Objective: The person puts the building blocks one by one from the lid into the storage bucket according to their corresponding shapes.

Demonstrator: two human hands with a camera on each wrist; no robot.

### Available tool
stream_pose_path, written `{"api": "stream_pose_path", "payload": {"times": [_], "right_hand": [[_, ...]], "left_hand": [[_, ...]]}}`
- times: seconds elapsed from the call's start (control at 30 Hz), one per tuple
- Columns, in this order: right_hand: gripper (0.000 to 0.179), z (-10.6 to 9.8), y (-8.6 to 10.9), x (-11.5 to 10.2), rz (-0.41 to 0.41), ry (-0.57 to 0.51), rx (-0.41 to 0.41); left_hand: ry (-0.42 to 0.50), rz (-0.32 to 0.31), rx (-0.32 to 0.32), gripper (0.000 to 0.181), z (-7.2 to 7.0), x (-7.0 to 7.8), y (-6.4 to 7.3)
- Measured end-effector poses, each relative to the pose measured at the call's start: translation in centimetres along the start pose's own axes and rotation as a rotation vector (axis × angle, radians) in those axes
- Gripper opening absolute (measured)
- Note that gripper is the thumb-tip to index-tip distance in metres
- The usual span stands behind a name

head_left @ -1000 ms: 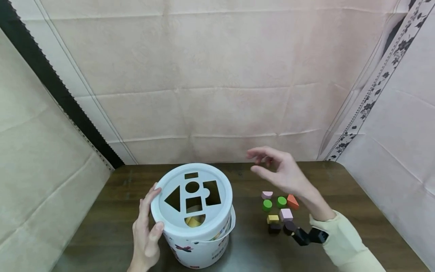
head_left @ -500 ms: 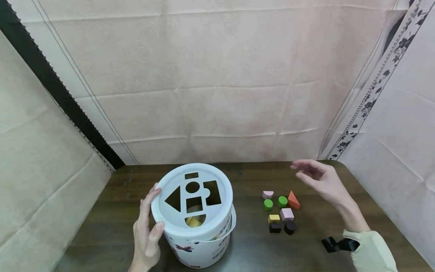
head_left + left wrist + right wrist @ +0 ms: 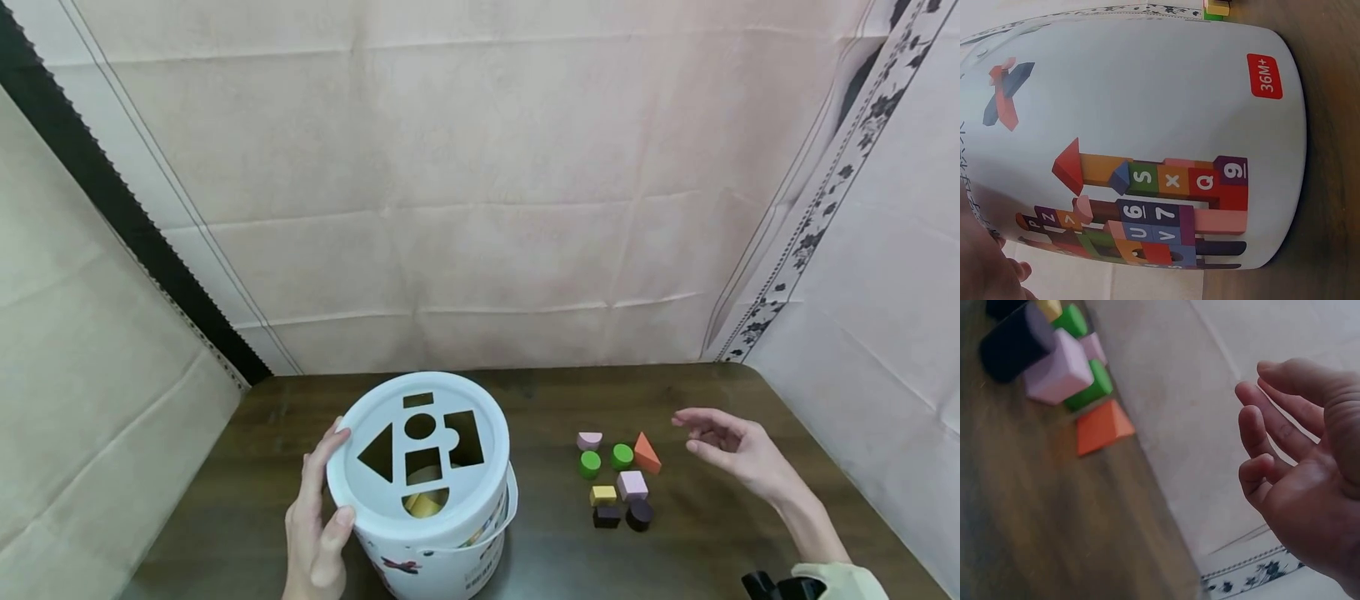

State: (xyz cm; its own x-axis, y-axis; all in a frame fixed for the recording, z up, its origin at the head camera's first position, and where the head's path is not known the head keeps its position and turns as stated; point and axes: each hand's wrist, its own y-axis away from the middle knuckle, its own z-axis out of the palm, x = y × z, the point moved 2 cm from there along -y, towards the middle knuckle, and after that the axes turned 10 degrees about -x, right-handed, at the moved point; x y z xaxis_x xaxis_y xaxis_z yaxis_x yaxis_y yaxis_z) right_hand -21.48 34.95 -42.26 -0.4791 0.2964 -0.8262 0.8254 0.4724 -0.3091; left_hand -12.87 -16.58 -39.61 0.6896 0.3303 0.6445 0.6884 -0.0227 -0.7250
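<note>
My left hand holds the left side of a white toy-block bucket, its thumb and fingers at the edge of the pale blue lid. Cut-outs of several shapes pierce the lid, and a yellow block shows inside. In the left wrist view, printed block pictures cover the bucket's wall. My right hand hovers with loosely bent fingers and nothing in them, to the right of an orange triangular block. The right wrist view shows this hand's palm and bare fingers.
Beside the orange block lie two green blocks, a pink half-round block, a lilac block, a yellow block and two dark blocks. The bucket's handle hangs at its right. Pale cloth walls enclose the wooden table.
My right hand has moved right, from above and behind the loose blocks to beside them, and lower. The left hand stays on the bucket. The head view has shifted slightly.
</note>
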Motion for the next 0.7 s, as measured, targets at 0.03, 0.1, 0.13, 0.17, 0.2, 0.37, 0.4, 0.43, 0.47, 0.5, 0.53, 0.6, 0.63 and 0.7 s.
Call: {"api": "stream_pose_path", "payload": {"times": [0.03,0.1,0.13,0.17,0.2,0.37,0.4,0.43,0.47,0.5,0.53,0.6,0.63,0.7], "right_hand": [[0.038,0.0,0.2,0.4,0.007,0.0,-0.004],[0.04,0.1,0.5,1.2,0.025,-0.006,-0.016],[0.042,0.2,0.6,1.7,0.034,-0.009,-0.027],[0.043,0.2,0.7,2.2,0.045,-0.015,-0.039],[0.044,0.3,0.7,2.7,0.057,-0.019,-0.049],[0.049,0.9,1.0,5.0,0.111,-0.016,-0.08],[0.049,1.0,1.0,5.3,0.113,-0.008,-0.08],[0.05,1.1,0.9,5.5,0.113,0.01,-0.081],[0.051,1.2,0.8,5.7,0.113,0.032,-0.083],[0.051,1.2,0.7,5.7,0.11,0.057,-0.085],[0.052,1.2,0.5,5.8,0.106,0.08,-0.086],[0.054,1.3,0.1,5.9,0.108,0.109,-0.095],[0.054,1.2,0.0,6.0,0.111,0.117,-0.103],[0.055,1.3,-0.3,6.2,0.121,0.112,-0.121]], "left_hand": [[-0.001,0.003,-0.003,0.057,0.0,0.0,0.0],[-0.002,0.003,-0.005,0.057,0.0,-0.1,0.0],[0.0,0.005,-0.004,0.057,0.0,-0.1,0.0],[0.002,0.007,-0.001,0.057,0.0,-0.1,0.0],[0.006,0.011,0.002,0.057,-0.1,-0.2,0.0],[0.009,0.011,0.003,0.058,-0.1,-0.2,0.1],[0.007,0.007,0.001,0.058,-0.1,-0.2,0.1],[0.003,-0.003,0.001,0.057,-0.1,-0.2,0.1],[0.001,-0.011,0.0,0.057,-0.1,-0.1,0.1],[-0.002,-0.019,-0.001,0.057,0.0,-0.1,0.1],[-0.004,-0.026,-0.001,0.057,0.0,-0.1,0.1],[-0.007,-0.029,-0.001,0.057,0.0,-0.1,0.0],[-0.007,-0.027,-0.001,0.057,0.0,-0.1,0.0],[-0.005,-0.014,-0.001,0.058,-0.1,-0.1,0.0]]}}
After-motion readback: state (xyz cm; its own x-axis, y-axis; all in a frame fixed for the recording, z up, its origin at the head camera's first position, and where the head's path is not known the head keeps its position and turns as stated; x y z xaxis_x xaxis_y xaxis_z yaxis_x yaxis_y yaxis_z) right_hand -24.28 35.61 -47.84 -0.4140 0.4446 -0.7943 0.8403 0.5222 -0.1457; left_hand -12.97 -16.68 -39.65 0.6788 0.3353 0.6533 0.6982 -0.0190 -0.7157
